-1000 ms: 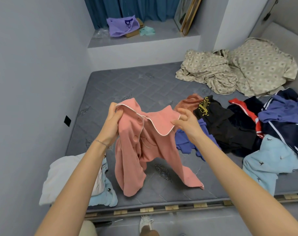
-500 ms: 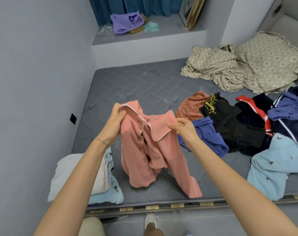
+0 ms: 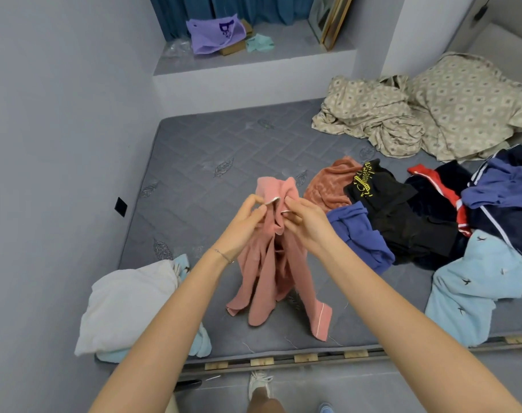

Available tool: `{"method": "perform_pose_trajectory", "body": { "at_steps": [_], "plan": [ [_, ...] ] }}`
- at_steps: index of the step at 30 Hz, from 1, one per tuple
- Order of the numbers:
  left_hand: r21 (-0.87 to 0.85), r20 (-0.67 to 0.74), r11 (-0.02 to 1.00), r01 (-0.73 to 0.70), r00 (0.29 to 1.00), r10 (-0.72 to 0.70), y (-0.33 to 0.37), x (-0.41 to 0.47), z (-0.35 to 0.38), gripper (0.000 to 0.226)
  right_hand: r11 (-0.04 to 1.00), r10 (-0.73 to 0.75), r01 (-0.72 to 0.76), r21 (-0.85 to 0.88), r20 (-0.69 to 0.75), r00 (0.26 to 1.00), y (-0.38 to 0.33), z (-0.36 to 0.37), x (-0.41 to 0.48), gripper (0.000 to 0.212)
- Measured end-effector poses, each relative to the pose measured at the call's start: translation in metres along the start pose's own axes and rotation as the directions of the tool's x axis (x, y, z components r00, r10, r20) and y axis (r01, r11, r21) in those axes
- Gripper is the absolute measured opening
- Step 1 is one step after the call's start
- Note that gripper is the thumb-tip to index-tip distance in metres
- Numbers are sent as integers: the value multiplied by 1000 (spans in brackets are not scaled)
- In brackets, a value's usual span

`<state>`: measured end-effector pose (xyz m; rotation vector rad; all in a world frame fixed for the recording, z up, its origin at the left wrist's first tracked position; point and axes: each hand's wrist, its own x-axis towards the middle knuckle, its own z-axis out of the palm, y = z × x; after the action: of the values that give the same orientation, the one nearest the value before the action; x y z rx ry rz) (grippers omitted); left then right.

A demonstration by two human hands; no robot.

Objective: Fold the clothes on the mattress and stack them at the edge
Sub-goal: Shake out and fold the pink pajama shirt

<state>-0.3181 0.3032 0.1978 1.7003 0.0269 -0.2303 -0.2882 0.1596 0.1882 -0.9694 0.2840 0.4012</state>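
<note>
Sneaker is showing on the floor at the very bottom, well below the fingers of the left hand. Just beyond it, the near edge of the grey mattress is running across the view. A folded stack, a white piece lying on a light blue one, is sitting at that edge, down and to the left of the left fingers.

Both hands are raised over the mattress, close together. The left fingers and those of the right hand are curling in and pinching the white-piped collar of a pink top. The top is hanging bunched beneath the fingers, its sleeves and hem dangling toward the mattress; whether they are touching it is hard to tell.

To the right of the right fingers, loose clothes are lying in a heap: a blue garment nearest, a black one with yellow print and a rust one beside it. A pale blue piece is spreading out further right.

Beyond the fingers, rumpled beige bedding is lying at the far right, and a purple bag is resting on a ledge.
</note>
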Motion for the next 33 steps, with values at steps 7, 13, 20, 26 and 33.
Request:
{"method": "perform_pose_trajectory", "body": {
  "at_steps": [7, 13, 20, 26, 33],
  "plan": [
    [55, -176, 998, 5, 984, 5, -9, 4, 9, 27, 992, 71, -75, 105, 40, 997, 2, -14, 3, 18],
    [156, -160, 980, 119, 983, -94, -18, 16, 18, 16, 993, 56, -58, 104, 20, 998, -9, -19, -1, 20],
    [174, -111, 983, 51, 993, -32, -16, 11, 7, 25, 987, -99, 93, -133, -34, 995, -30, -40, -12, 8],
    [252, -116, 967, -44, 990, 75, 1, -7, -27, 32, 800, -411, 302, -519, -106, 905, -57, -80, -28, 13],
    [329, -3, 938, -105, 994, 112, 24, -26, -33, 32, 727, -464, 366, -581, -22, 886, -75, -102, -43, 15]
  ]
}}
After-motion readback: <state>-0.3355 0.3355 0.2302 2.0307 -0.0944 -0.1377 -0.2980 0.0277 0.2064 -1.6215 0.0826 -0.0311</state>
